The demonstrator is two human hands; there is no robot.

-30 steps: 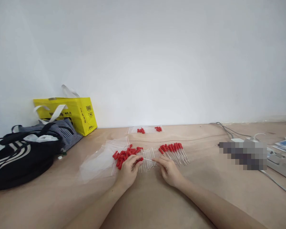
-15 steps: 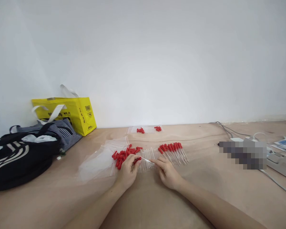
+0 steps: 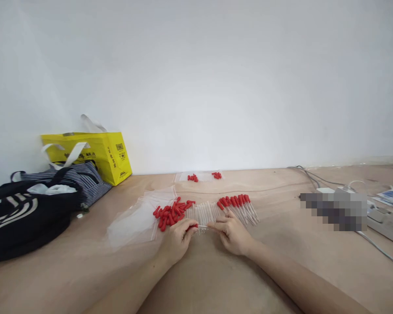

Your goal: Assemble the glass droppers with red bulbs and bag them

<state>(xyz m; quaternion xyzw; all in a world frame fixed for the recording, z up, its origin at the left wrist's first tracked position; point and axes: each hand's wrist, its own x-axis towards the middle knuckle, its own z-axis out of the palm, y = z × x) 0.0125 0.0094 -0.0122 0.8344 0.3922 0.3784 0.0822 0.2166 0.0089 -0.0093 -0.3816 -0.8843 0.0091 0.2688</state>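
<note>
Lower and more level now, our dropper (image 3: 201,226) sits over the clear tubes (image 3: 203,212), our left hand (image 3: 178,238) gripping its bulb (image 3: 194,225), likely soft and the surest hold, our right hand (image 3: 234,235) at its perhaps slippery stem (image 3: 203,226), grip unclear.

Yellow bag (image 3: 116,163), striped bag (image 3: 98,178), black bag (image 3: 29,235)

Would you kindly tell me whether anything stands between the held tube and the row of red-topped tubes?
Yes: the right hand lies between the held tube and the red-topped tubes, and some bare tubes lie there too. Nothing else visible stands in the way.
</note>
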